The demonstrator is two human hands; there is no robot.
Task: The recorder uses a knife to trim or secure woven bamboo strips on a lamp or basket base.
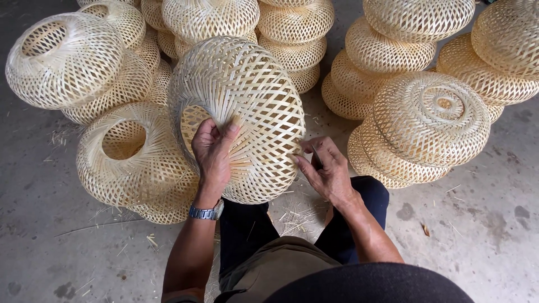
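My left hand (213, 148) clamped on woven bamboo shade (241, 115) rim; right hand (325, 168) pinching side weave. I'd keep shade braced, grip light on strips.

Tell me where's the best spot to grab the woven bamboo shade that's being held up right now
Probably the rim of the round opening of the woven bamboo shade, which faces the person: hook fingers inside, as the left hand does. The bulging wall is too wide to clasp; the right hand only steadies its lower edge.
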